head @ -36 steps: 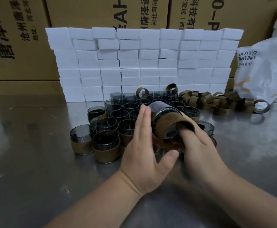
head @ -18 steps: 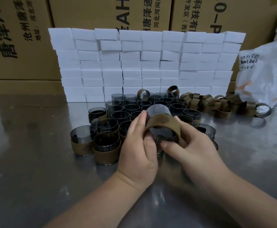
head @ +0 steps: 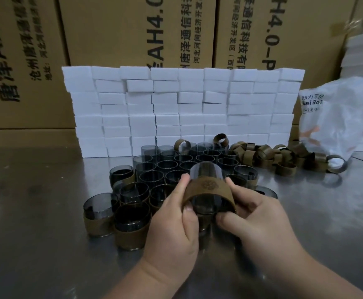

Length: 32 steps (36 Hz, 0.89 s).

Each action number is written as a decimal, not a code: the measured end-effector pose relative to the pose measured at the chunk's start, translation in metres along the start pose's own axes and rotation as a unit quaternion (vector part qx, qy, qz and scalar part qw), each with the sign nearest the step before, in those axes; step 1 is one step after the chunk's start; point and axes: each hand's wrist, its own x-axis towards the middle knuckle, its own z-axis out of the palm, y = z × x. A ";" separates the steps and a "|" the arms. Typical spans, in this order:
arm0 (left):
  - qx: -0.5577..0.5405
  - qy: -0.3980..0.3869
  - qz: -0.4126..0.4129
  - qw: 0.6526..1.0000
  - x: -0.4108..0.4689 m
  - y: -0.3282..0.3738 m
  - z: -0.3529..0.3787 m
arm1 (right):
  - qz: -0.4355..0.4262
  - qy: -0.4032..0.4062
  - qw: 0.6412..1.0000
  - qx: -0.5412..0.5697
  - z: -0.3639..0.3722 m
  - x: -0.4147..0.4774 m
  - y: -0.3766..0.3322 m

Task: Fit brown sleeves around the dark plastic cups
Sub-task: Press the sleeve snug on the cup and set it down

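In the middle of the frame, a brown sleeve [head: 210, 190], partly on a dark cup [head: 205, 170], is pinched by the left hand [head: 174, 221] and right hand [head: 260, 214]. Pushed crooked, the sleeve could be creased.

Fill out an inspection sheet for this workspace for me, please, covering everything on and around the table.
Surface: reflective grey metal table, carrying all the stock.
Job's things: one dark translucent plastic cup held up, with a brown band-shaped sleeve around it; bare dark cups clustered behind; sleeved cups at front left; loose brown sleeves piled at back right.
Clutter: crumpled white plastic bag at far right.
Hands: left hand and right hand both pinch the sleeve on the held cup.
Cables: nothing seen.
Surroundings: stacked white foam blocks forming a wall; printed brown cardboard boxes behind.
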 end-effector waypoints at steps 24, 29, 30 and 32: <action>0.040 0.030 0.042 0.998 0.003 -0.004 -0.001 | 0.020 0.002 0.998 -0.059 -0.002 0.004 0.003; 0.018 0.027 0.042 0.999 0.001 -0.009 0.000 | -0.004 -0.005 0.998 -0.058 0.003 0.000 -0.004; 0.008 0.024 0.039 0.999 0.000 -0.009 0.000 | -0.008 -0.006 0.998 -0.060 0.003 -0.001 -0.004; -0.026 0.020 0.030 0.999 -0.001 -0.009 0.000 | -0.018 -0.006 0.997 -0.069 0.004 -0.002 -0.005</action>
